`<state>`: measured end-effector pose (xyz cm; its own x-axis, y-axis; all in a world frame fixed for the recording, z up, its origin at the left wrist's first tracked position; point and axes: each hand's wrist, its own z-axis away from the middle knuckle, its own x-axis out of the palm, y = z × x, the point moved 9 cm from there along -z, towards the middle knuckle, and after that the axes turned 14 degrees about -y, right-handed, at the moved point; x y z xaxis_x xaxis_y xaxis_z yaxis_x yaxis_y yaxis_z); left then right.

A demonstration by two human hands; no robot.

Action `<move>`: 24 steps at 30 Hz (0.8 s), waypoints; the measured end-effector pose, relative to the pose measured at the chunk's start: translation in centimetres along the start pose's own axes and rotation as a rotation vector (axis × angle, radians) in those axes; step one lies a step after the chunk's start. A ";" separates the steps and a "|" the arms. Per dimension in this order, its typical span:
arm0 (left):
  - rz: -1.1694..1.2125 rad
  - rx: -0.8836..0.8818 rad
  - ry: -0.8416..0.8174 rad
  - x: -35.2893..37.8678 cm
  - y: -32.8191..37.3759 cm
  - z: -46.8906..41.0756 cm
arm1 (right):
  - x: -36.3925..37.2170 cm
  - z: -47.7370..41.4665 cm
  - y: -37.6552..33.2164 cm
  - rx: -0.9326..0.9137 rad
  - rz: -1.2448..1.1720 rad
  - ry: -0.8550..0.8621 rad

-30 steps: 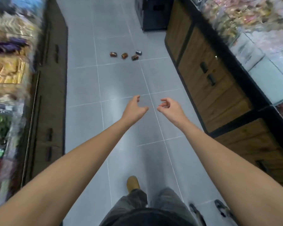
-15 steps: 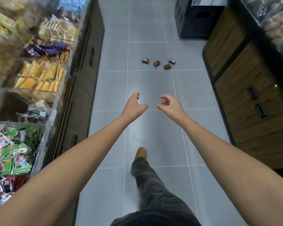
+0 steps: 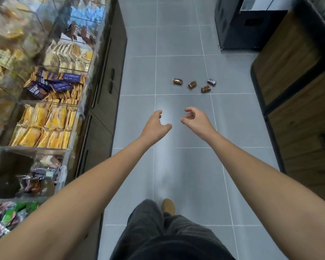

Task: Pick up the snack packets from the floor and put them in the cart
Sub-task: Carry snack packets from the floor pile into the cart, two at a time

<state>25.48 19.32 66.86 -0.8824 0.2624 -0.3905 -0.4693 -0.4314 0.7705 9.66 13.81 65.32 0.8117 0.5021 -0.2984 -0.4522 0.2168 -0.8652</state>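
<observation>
Both arms reach forward, left hand (image 3: 155,126) and right hand (image 3: 195,121) side by side, fingers loosely curled, holding nothing. Ahead on the grey tiled floor (image 3: 176,166), well apart from the hands, three brown snack packets (image 3: 192,85) and a silvery packet (image 3: 211,82) lie clustered. Stocked shelves (image 3: 51,119) stand left, wooden cabinets (image 3: 298,109) right.

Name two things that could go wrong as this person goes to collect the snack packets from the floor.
The snack packets lie scattered, so one grab may miss the silver packet. No cart is in view; the left hand and right hand might drop packets while carrying them.
</observation>
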 end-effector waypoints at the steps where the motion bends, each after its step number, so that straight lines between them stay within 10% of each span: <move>1: -0.001 -0.001 -0.002 -0.6 0.3 -1.2 | -0.3 -1.3 -0.4 0.004 0.002 -0.002; 24: -0.177 0.053 -0.233 -15.7 16.6 -43.2 | -17.1 -39.3 -7.6 0.209 -0.090 0.135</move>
<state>30.05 -29.26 64.05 -0.7525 0.5235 -0.3995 -0.6073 -0.3169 0.7286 13.78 -29.37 61.17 0.8877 0.3597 -0.2873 -0.4311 0.4304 -0.7930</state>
